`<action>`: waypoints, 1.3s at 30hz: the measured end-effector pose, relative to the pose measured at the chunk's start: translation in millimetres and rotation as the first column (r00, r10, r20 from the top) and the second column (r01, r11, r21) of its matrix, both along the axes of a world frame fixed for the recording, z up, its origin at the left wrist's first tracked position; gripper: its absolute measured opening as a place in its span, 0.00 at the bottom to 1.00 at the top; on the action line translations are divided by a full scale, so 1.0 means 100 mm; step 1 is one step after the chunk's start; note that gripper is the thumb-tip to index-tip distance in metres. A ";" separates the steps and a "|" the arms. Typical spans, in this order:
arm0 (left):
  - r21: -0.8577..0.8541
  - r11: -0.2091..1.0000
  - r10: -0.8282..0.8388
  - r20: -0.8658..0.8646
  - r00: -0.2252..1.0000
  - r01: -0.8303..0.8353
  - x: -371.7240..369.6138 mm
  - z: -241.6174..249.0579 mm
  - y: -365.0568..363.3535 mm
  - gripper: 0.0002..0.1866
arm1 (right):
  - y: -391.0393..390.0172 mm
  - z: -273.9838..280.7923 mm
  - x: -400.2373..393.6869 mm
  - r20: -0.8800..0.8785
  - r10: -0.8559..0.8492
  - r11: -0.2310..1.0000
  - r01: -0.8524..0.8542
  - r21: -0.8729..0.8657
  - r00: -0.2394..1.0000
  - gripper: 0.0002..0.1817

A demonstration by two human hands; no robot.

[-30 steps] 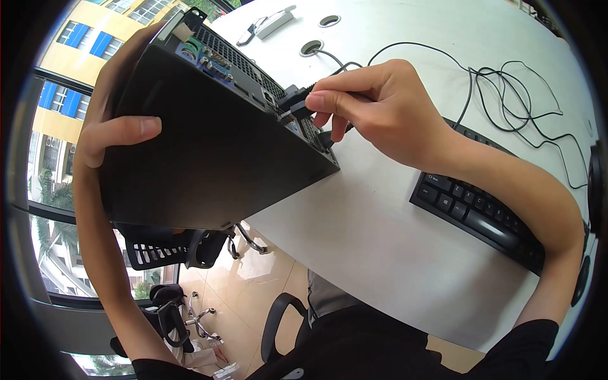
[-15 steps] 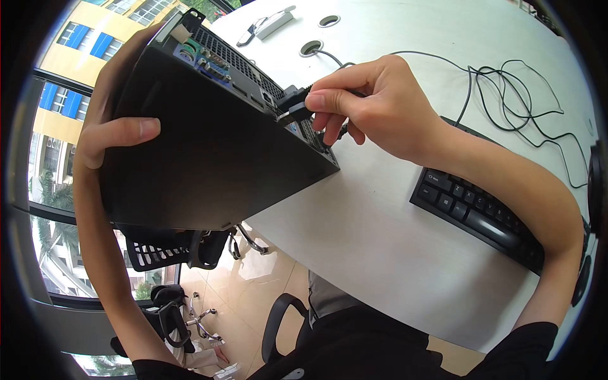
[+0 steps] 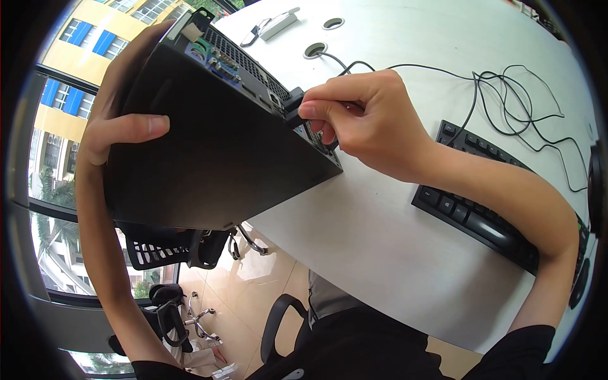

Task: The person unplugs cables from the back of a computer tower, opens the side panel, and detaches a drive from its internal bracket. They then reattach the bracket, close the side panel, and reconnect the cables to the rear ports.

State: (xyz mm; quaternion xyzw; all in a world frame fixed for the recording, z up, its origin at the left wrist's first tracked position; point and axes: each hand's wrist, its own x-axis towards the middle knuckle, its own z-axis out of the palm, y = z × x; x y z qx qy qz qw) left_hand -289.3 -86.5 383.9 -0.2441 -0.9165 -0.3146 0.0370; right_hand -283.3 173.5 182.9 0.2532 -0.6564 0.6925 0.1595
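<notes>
Fingers of the right hand [image 3: 373, 123]: closed in a pinch on a black plug [image 3: 294, 119], thumb nearest the view.
Plug: just beyond the fingertips, against the port-lined rear panel [image 3: 256, 73] of the computer case [image 3: 190, 158]; whether fully seated, cannot tell.
Plug's long axis: running from fingertips toward the panel, roughly crosswise to its length.
Second black connector [image 3: 295, 96]: right beside the plug, on the side farther from the person.
Nearer hand: the right, in contact; left hand [image 3: 126, 132] well apart, clasping the far end of the case, thumb flat on its broad side, other fingers hidden.
Case: tilted.
</notes>
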 end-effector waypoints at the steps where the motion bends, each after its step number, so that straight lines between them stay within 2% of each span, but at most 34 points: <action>1: -0.015 1.000 0.003 0.000 1.000 -0.003 0.01 0.01 0.01 0.60 | -0.01 -0.01 -0.01 -0.019 -0.015 1.000 0.015 0.017 1.000 0.09; 3: -0.037 0.999 -0.028 0.008 1.000 0.029 -0.05 0.04 -0.04 0.61 | -0.01 -0.02 -0.02 -0.060 -0.045 0.998 0.048 0.051 0.997 0.08; 7: -0.115 0.987 -0.112 0.044 0.993 0.116 -0.11 0.11 -0.10 0.59 | 0.08 0.09 -0.01 -0.027 -0.005 0.987 0.009 0.158 1.000 0.08; 9: -0.178 0.982 -0.074 -0.046 0.996 0.065 -0.04 0.10 -0.06 0.60 | 0.14 0.19 0.06 -0.038 -0.018 0.971 0.026 0.239 0.999 0.08; 10: -0.204 0.978 -0.052 -0.086 0.995 0.034 -0.01 0.08 -0.04 0.61 | 0.16 0.21 0.08 -0.100 -0.074 0.962 0.097 0.255 0.992 0.09; 11: -0.341 0.934 -0.160 -0.132 0.978 0.107 -0.02 0.16 -0.03 0.59 | 0.17 0.21 0.10 -0.161 -0.124 0.948 0.165 0.271 0.979 0.10; 12: -0.400 0.900 -0.301 -0.284 0.910 0.173 -0.05 0.14 -0.11 0.55 | 0.21 0.22 0.12 -0.223 -0.172 0.930 0.233 0.284 0.959 0.11; 14: -0.480 0.866 -0.210 -0.604 0.769 -0.140 0.08 0.11 -0.28 0.48 | 0.37 0.27 0.19 -0.258 -0.203 0.884 0.290 0.367 0.945 0.11; 16: -0.508 0.806 -0.238 -0.748 0.620 -0.303 0.57 0.08 -0.16 0.48 | 0.50 0.28 0.30 -0.326 -0.252 0.850 0.369 0.376 0.911 0.10; 18: -0.410 0.892 -0.320 -0.869 0.377 -0.188 0.74 0.00 -0.59 0.42 | 0.60 0.29 0.49 -0.266 -0.239 0.821 0.341 0.458 0.934 0.09; 19: -0.248 0.957 -0.196 -0.934 0.298 -0.148 0.80 -0.12 -0.87 0.37 | 0.63 0.29 0.60 -0.216 -0.222 0.807 0.303 0.507 0.951 0.09; 21: 0.124 0.992 0.129 -0.961 0.245 -0.038 0.96 -0.52 -1.46 0.32 | 0.65 0.21 0.79 -0.111 -0.188 0.785 0.217 0.580 0.976 0.10; 22: 0.324 0.946 0.307 -0.911 0.273 0.016 1.04 -0.77 -1.70 0.32 | 0.64 0.15 0.85 -0.064 -0.176 0.778 0.178 0.602 0.982 0.11; 24: 0.622 0.782 0.517 -0.669 0.534 0.023 1.05 -1.45 -2.05 0.32 | 0.57 0.02 0.94 0.037 -0.154 0.764 0.095 0.638 0.987 0.12; 25: 0.729 0.683 0.507 -0.519 0.688 0.047 1.01 -1.79 -2.11 0.33 | 0.53 -0.05 0.92 0.123 -0.106 0.749 -0.002 0.663 0.987 0.18; 26: 0.823 0.567 0.456 -0.354 0.817 0.041 0.99 -2.11 -2.16 0.33 | 0.47 -0.14 0.89 0.141 -0.115 0.746 -0.008 0.666 0.983 0.20; 28: 0.913 0.401 0.310 -0.059 0.949 -0.075 0.94 -2.58 -2.01 0.37 | 0.28 -0.31 0.82 0.168 -0.130 0.738 -0.018 0.675 0.977 0.24; 30: 0.889 0.448 0.236 -0.010 0.972 -0.100 0.82 -3.21 -2.22 0.37 | 0.08 -0.43 0.70 0.165 -0.158 0.759 0.013 0.651 0.974 0.27; 31: 0.902 0.414 0.231 0.026 0.973 -0.122 0.81 -3.17 -2.15 0.37 | 0.00 -0.46 0.64 0.162 -0.170 0.770 0.029 0.637 0.972 0.29; 34: 0.927 0.327 0.241 0.108 0.964 -0.185 0.86 -2.89 -1.69 0.37 | -0.19 -0.40 0.47 0.328 -0.158 0.769 -0.092 0.633 0.932 0.28; 36: 0.943 0.263 0.295 0.123 0.948 -0.204 0.89 -2.76 -1.47 0.38 | -0.31 -0.23 0.56 0.372 -0.220 0.729 -0.102 0.677 0.902 0.23; 39: 0.945 0.277 0.295 0.087 0.952 -0.172 0.96 -2.88 -1.40 0.38 | -0.39 -0.19 0.50 0.330 -0.320 0.684 -0.025 0.729 0.888 0.20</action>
